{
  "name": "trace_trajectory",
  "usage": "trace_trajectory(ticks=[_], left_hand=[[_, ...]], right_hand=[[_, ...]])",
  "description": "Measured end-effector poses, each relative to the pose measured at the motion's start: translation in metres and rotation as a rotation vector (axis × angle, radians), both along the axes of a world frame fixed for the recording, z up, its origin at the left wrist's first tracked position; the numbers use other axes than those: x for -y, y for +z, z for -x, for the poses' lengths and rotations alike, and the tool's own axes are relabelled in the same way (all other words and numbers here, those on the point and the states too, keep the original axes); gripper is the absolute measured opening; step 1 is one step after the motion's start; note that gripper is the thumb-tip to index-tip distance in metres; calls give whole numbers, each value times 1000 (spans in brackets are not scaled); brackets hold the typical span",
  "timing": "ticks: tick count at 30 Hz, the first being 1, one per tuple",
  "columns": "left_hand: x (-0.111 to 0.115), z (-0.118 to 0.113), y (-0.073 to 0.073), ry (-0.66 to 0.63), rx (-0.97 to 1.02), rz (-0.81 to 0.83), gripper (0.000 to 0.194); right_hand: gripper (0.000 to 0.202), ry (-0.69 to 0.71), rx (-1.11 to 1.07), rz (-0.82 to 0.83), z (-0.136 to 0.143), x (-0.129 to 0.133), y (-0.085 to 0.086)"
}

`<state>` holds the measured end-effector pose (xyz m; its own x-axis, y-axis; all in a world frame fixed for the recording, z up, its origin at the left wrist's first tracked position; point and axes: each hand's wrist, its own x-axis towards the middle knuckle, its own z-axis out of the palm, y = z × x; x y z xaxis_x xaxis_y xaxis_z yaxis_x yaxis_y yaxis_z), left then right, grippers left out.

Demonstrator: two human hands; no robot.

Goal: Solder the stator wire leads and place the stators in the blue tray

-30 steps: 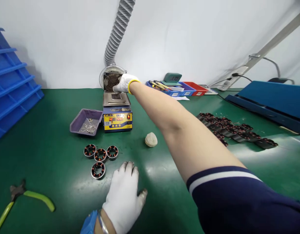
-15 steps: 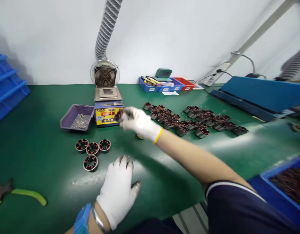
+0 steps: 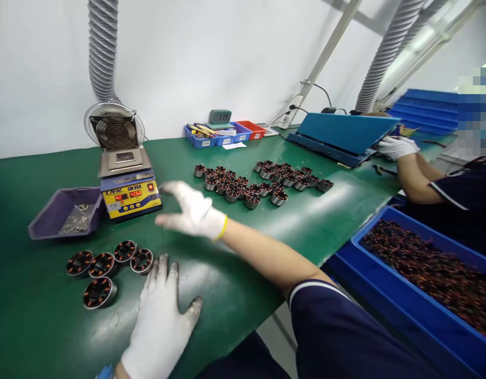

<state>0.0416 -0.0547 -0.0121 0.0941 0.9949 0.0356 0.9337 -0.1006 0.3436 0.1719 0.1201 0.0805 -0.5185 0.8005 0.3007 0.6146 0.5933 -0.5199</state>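
My right hand [image 3: 193, 210], in a white glove with a yellow cuff, hovers right of the solder pot [image 3: 128, 197], its thumb and fingers apart and nothing between them. Lower down, my gloved left hand [image 3: 159, 316] rests palm down on the green table, fingers spread. Its fingertips are at the edge of a motor stator [image 3: 141, 261], a metal ring with copper windings; whether they touch it I cannot tell. Several more stators [image 3: 102, 265] lie grouped to its left. Beyond my right hand sits a larger batch of stators [image 3: 243, 189] with thin wire ends sticking up.
A purple tray [image 3: 41, 223] with metal scraps stands left of the solder pot. Small bins [image 3: 222, 140] and a clock [image 3: 220, 117] are by the wall. At right are a blue bin [image 3: 388, 268] of wound parts, a blue sloped stand [image 3: 341, 134] and a co-worker's gloved hand [image 3: 396, 147].
My right hand has let go of the dark stator it held near the solder pot and has opened. One more stator now lies by my left fingertips. The view has turned right.
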Motion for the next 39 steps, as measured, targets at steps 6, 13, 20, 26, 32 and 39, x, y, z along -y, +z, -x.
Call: trace_trajectory(ticks=[6, 13, 20, 26, 32, 39], left_hand=[[-6, 11, -4, 77, -25, -93, 68], [-7, 12, 19, 219, 621, -62, 57], [-4, 17, 59, 351, 1821, 579, 73], [-1, 16, 54, 381, 1905, 490, 45], [3, 13, 54, 423, 1957, 418, 31], [-3, 28, 71, 462, 2213, 225, 27]], right_hand=[[51, -580, 576, 72, -30, -125, 12], [38, -457, 581, 33, -27, -110, 9], [20, 448, -194, 420, -27, 13, -3], [32, 345, -557, 370, -12, 79, -27], [7, 154, -623, 103, -8, 90, -22], [13, 349, -314, -110, -5, 98, 31]])
